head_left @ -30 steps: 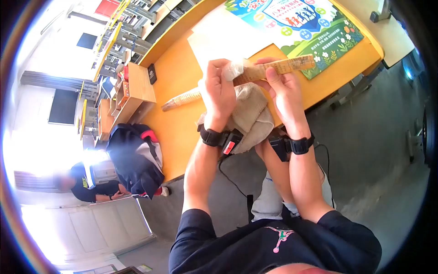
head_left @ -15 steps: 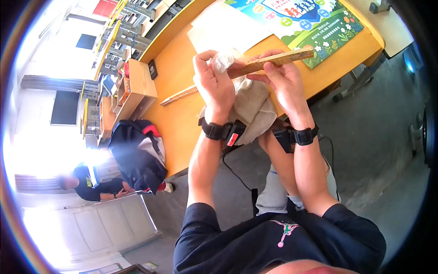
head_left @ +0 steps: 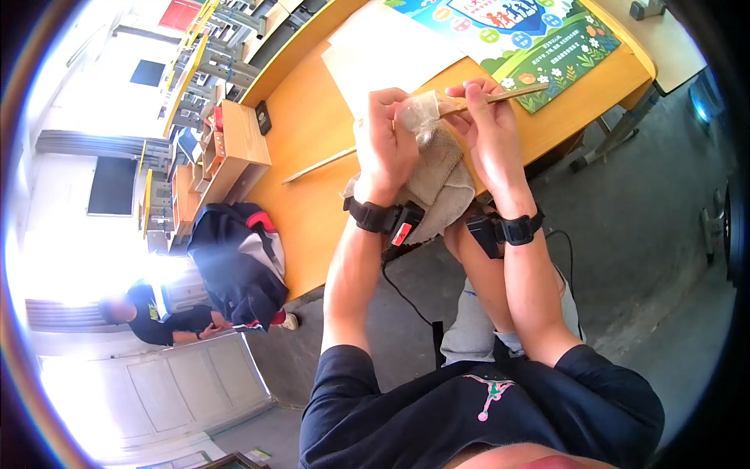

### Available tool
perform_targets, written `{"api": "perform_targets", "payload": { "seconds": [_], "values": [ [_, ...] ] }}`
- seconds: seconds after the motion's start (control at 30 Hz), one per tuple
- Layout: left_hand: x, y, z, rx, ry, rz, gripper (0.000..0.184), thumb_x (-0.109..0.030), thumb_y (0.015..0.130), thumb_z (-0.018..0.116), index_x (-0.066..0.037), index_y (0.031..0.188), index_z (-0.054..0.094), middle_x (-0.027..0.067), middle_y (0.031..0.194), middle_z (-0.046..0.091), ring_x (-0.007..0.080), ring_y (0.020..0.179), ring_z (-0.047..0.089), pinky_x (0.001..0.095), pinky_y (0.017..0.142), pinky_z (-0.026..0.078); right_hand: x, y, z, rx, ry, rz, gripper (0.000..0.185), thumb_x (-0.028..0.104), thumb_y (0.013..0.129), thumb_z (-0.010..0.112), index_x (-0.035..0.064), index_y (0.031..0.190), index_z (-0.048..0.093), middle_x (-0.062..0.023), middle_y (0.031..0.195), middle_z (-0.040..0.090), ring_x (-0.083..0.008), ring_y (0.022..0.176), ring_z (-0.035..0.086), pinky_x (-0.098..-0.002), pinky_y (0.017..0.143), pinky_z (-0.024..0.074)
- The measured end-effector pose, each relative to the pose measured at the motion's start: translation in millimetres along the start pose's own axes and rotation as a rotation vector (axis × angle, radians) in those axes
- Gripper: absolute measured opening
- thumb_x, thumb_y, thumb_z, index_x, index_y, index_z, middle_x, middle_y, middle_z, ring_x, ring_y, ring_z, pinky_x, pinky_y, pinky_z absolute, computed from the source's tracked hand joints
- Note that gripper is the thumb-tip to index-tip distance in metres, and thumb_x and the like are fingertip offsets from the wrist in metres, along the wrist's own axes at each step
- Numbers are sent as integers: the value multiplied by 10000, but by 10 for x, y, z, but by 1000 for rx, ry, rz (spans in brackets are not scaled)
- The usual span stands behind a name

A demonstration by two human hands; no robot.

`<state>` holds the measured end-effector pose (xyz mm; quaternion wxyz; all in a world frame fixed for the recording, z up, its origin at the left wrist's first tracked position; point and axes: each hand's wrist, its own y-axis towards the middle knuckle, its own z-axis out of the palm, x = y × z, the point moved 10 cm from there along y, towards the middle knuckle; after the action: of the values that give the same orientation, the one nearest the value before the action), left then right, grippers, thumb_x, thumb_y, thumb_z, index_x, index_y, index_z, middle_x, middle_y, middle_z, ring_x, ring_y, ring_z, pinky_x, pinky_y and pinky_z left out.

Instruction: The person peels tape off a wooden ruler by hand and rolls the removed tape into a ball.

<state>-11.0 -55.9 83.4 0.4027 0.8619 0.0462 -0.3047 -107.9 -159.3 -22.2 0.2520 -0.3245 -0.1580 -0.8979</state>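
Note:
A long, thin wooden strip (head_left: 522,92), much like a ruler, is held slantwise above the desk with its narrow edge toward me. My left hand (head_left: 384,152) is closed around its middle, together with a crumpled, translucent whitish film (head_left: 419,112) lying against the wood. Whether the film is tape or plastic I cannot tell. My right hand (head_left: 494,137) pinches the strip between thumb and fingers, to the right of the film. A grey-beige towel (head_left: 441,176) lies below both hands at the desk edge.
The yellow-orange desk (head_left: 308,227) carries white paper (head_left: 383,51), a colourful poster (head_left: 539,47) and a wooden organiser (head_left: 242,144). A dark jacket (head_left: 230,250) sits by the desk's left edge. Another person (head_left: 160,316) is at far left. A cable (head_left: 402,297) hangs below.
The strip has turned from its broad face to its narrow edge. The film now shows more spread out against the wood, and my left hand has shifted slightly right and down.

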Motion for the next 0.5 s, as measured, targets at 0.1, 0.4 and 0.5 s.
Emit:
{"api": "perform_targets", "payload": {
  "seconds": [0.1, 0.4, 0.5],
  "values": [
    [-13, -15, 66, 15, 50, 73, 111, 59, 959, 428, 22, 1025, 510, 91, 776, 677, 105, 674, 619, 240, 617, 482, 25, 26, -62, -46, 124, -14, 179, 182, 1026, 563, 74, 1141, 479, -48, 1061, 569, -206, 1097, 618, -353, 924, 517],
    [46, -71, 112, 14, 81, 83, 102, 36, 984, 419, 24, 1019, 514, 125, 804, 697, 135, 735, 678, 259, 669, 520, 85, 14, -10, -27, 110, -51, 415, 154, 1047, 480, 67, 1412, 304, -103, 1248, 497, -327, 1223, 578, -437, 972, 485],
    [141, -60, 109, 3, -31, -31, 115, 37, 981, 417, 14, 1037, 516, 118, 808, 705, 164, 763, 698, 268, 702, 539, 32, 1, -16, -111, 18, 70, 504, 164, 1028, 510, 73, 1468, 280, -112, 1234, 520, -279, 1159, 601, -434, 918, 528]
  ]
}}
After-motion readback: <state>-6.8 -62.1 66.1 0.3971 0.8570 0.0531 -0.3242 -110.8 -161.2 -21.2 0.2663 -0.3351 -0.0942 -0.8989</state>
